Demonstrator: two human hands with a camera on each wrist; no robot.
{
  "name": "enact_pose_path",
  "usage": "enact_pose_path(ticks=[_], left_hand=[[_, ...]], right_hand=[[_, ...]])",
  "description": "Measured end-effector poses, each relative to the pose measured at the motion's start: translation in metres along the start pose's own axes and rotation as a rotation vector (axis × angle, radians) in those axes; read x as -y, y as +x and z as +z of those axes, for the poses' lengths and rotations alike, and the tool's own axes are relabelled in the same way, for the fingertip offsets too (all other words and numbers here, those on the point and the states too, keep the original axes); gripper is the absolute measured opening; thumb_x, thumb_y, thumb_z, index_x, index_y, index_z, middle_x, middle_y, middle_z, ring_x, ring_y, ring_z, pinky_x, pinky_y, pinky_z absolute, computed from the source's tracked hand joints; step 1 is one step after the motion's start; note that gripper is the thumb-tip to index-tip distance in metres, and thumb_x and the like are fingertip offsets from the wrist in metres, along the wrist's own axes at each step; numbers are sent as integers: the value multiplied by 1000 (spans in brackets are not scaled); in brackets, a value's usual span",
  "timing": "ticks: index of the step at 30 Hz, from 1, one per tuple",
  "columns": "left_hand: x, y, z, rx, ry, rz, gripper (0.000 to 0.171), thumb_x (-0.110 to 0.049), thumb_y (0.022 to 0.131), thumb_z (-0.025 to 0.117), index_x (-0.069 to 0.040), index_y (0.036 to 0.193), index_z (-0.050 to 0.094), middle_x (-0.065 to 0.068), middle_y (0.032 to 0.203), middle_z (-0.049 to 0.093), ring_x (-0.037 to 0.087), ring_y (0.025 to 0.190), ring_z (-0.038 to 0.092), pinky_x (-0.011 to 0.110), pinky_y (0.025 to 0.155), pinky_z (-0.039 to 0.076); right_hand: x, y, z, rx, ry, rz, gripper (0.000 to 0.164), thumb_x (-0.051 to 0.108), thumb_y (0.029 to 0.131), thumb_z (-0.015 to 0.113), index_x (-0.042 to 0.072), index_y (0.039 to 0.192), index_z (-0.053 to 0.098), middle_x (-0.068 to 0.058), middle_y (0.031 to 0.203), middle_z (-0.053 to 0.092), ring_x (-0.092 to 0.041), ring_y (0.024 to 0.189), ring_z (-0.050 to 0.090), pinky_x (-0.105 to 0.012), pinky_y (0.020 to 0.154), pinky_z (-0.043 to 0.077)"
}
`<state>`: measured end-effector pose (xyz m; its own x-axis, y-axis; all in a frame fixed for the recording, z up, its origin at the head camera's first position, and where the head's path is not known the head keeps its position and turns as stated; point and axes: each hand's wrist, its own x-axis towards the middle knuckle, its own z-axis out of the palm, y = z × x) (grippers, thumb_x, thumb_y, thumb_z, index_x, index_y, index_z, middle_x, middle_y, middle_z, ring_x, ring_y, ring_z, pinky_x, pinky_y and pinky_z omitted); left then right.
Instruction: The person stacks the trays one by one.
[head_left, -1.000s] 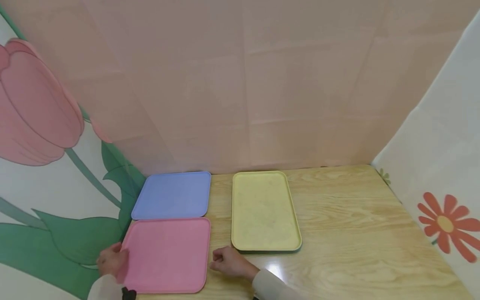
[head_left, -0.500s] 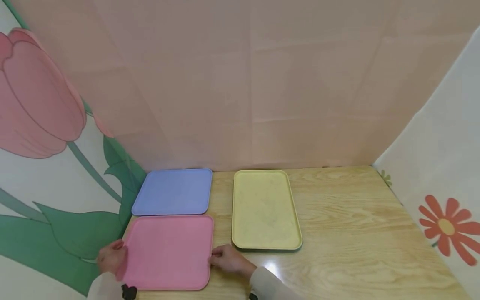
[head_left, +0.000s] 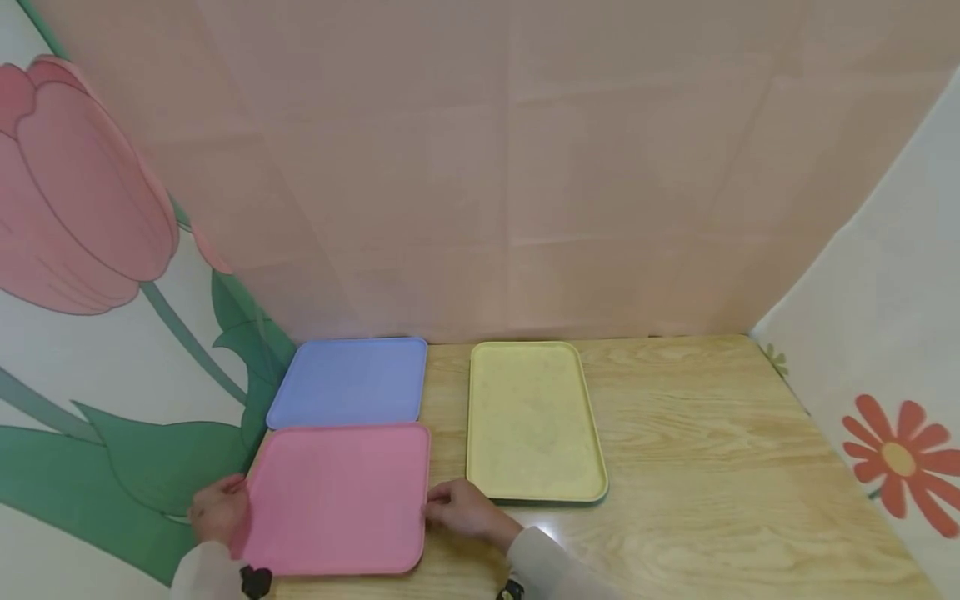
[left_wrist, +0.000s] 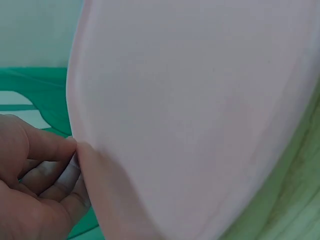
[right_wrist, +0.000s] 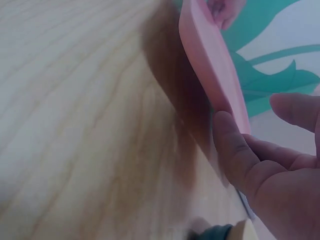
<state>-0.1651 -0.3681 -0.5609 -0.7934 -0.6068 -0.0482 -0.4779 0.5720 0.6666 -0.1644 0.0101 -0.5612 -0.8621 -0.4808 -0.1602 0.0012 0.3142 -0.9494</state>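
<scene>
A pink rectangular tray [head_left: 337, 500] with a low rim is at the front left of the table, between the two hands. My left hand [head_left: 219, 510] pinches its left rim, thumb and fingertips meeting at the edge in the left wrist view. On the opposite side, my right hand [head_left: 463, 508] grips the right rim with its fingertips. In the right wrist view a dark shadow lies on the wood beneath the raised tray edge [right_wrist: 210, 65]. A blue tray [head_left: 348, 383] lies just behind the pink one, its near edge overlapped by it.
Right of the blue tray, a yellow tray [head_left: 536, 421] lies lengthwise on the wood-grain table [head_left: 697, 450]. A pinkish-brown backdrop [head_left: 510, 167] rises along the back. Flower-printed sheets stand at the left [head_left: 97, 192] and right [head_left: 885, 350].
My right hand has moved left and taken hold of the pink tray's right rim. The pink tray has risen slightly, while my left hand stays on its left rim.
</scene>
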Motion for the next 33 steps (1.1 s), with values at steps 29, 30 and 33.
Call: enact_pose_path(ticks=[29, 30, 33], left_hand=[[-69, -19, 52, 101, -244, 167, 23, 7, 90, 64, 16, 110, 68, 32, 104, 68, 44, 97, 68, 41, 74, 60], [-72, -20, 54, 104, -229, 181, 22, 6, 89, 65, 15, 109, 69, 31, 103, 69, 44, 97, 69, 43, 76, 60], [-79, -23, 60, 113, -199, 202, 22, 3, 89, 67, 13, 108, 71, 27, 102, 71, 41, 96, 69, 46, 79, 59]], right_hand=[[-18, -26, -105, -85, 138, 16, 31, 5, 100, 55, -21, 114, 62, -26, 97, 71, -35, 88, 72, -43, 81, 60], [-20, -27, -108, -90, 142, 16, 31, 5, 100, 55, -22, 114, 61, -27, 97, 71, -36, 88, 72, -43, 81, 60], [-23, -32, -117, -105, 142, 17, 32, 4, 101, 54, -24, 114, 60, -29, 98, 70, -38, 89, 71, -45, 81, 60]])
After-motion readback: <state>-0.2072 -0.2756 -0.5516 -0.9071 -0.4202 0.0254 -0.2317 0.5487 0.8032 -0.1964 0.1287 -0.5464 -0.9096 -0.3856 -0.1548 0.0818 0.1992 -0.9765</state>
